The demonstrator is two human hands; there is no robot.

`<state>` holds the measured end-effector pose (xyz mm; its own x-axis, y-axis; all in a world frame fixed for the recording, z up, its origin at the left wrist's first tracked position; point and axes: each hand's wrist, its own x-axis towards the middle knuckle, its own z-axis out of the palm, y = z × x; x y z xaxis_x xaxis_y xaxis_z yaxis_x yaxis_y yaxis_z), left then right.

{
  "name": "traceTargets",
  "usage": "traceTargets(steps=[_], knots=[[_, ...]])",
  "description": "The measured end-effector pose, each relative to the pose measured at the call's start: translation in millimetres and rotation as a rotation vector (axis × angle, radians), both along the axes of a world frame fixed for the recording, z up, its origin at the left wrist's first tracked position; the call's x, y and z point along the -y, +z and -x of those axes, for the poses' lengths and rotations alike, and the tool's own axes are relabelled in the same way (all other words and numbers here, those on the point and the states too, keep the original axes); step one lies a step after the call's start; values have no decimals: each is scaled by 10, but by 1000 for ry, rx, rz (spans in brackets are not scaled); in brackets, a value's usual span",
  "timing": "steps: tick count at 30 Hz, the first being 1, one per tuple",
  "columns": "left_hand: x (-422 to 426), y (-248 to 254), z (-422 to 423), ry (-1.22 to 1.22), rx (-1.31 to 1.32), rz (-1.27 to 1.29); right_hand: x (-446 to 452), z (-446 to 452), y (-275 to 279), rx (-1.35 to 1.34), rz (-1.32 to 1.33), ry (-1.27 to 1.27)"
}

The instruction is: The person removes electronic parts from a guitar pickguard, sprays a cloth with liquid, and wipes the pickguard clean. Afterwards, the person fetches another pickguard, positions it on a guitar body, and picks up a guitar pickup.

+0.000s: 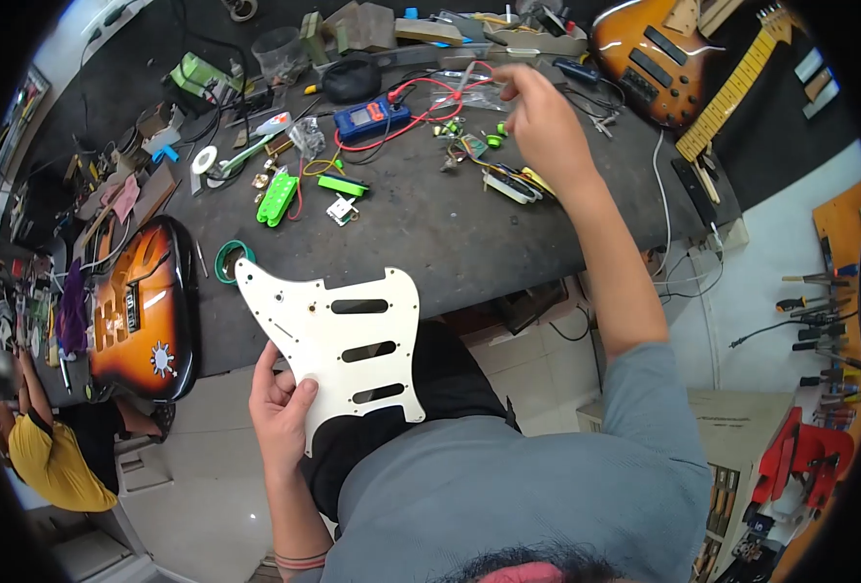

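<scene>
My left hand [280, 413] grips a white guitar pickguard [338, 335] by its lower left edge, thumb on the face. The pickguard has three long pickup slots and several small holes, and is held tilted over my lap at the bench's front edge. Farther back, my right hand [542, 117] hovers over the bench with its fingers partly bent and apart; nothing shows in it. Below that hand lie green knobs [493, 138], a wired cluster of parts [467, 148] and a pale pickup with wires [513, 185]. A clear plastic bag [464, 92] is beside its fingertips.
On the bench [401, 238] are a blue multimeter [367, 119] with red leads, green pickup covers [277, 199], a green round container [231, 260] and a sunburst guitar body [144, 311]. Another guitar [658, 63] and a neck [736, 92] lie right. A person in yellow [56, 462] is left.
</scene>
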<state>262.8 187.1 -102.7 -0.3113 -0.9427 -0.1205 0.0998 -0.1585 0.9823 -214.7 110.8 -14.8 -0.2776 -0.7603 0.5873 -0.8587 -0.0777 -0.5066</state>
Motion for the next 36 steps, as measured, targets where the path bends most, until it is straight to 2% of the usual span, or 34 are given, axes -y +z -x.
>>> traceTargets(steps=[2,4,6,7,8,10,12,15,18,22,23,25,28,30,36], knots=[[-2,-49,2,2,-53,-41,-311,-440,13,78,-109,85],[-20,-25,-3,-47,-129,-66,-418,-672,-185,-169,-42,291],[-71,37,-5,-155,-229,-87,-490,-993,-342,-170,-140,387],[-62,22,-25,-202,-166,-56,-526,-1156,-376,-89,-253,425],[-85,82,-7,-202,-155,-59,-528,-1285,-453,-23,-259,481],[-169,263,33,-204,-139,-69,-593,-1513,-570,-17,-243,499],[-173,242,8,-208,-147,-74,-749,-1761,-649,-109,-51,465],[-192,174,-86,-184,-111,-95,-1067,-2043,-762,-158,-231,861],[-166,134,-59,-202,-6,-74,-1243,-2038,-876,-409,-393,725],[-229,-26,-76,-164,-28,-83,-1363,-1633,-791,-478,-476,391],[-258,1,-59,-138,-34,-85,-1354,-1455,-869,-523,-424,298],[-258,-30,-130,-138,-19,-72,-1280,-1182,-861,-314,-244,124],[-266,-77,-196,-115,6,-67,-1158,-855,-733,-443,-124,-67],[-268,-80,-214,-102,13,-72,-989,-650,-680,-491,-58,-120],[-282,-34,-266,-99,20,-76,-664,-251,-598,-421,-52,-44]])
